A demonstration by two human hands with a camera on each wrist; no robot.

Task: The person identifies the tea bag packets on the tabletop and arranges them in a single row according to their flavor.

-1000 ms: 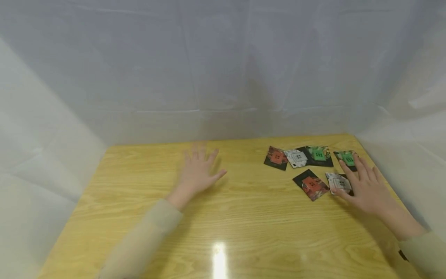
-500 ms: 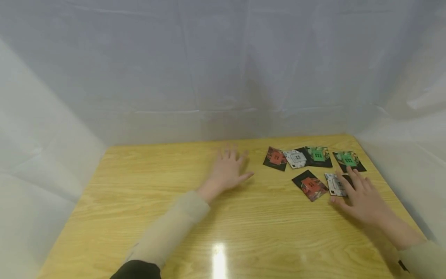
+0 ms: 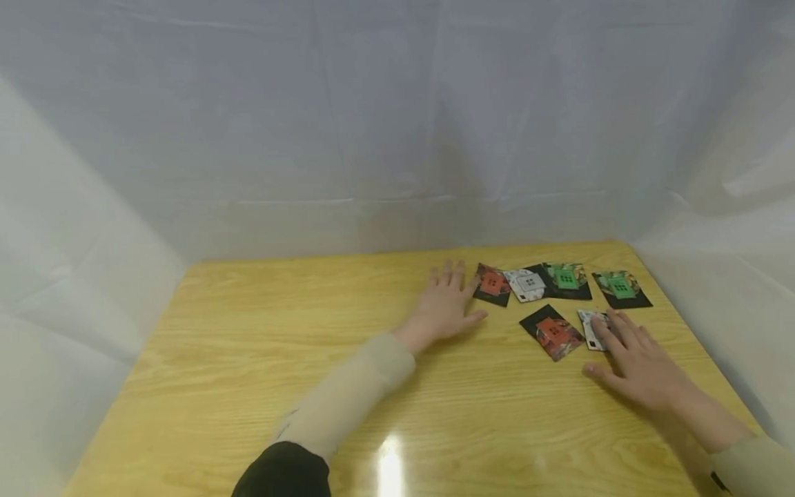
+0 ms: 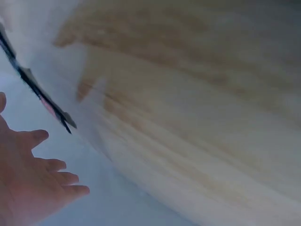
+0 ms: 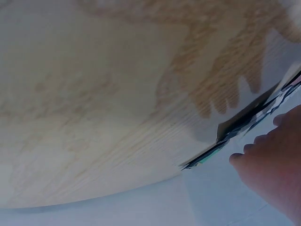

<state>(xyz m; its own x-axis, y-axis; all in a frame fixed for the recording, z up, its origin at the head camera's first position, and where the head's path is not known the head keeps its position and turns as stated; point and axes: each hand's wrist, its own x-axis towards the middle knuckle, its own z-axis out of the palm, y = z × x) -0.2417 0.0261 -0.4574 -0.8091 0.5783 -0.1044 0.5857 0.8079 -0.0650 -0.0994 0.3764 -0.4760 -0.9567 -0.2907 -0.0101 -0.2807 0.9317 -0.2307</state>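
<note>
Watching from here: left hand [image 3: 442,304] spread wide beside a red card [image 3: 493,286], right hand [image 3: 642,362] spread over a white card [image 3: 589,334] — palms-down probably because those lie flat.

The red cards [image 3: 491,283] are partly black. The green cards [image 3: 566,279] are partly black, with dark dots. The white cards [image 3: 527,284] seem to have grey squares, but it's blurry. The yellow table [image 3: 279,310] has wavy lines. The left sleeve [image 3: 350,395] is cream with dark marks.
</note>
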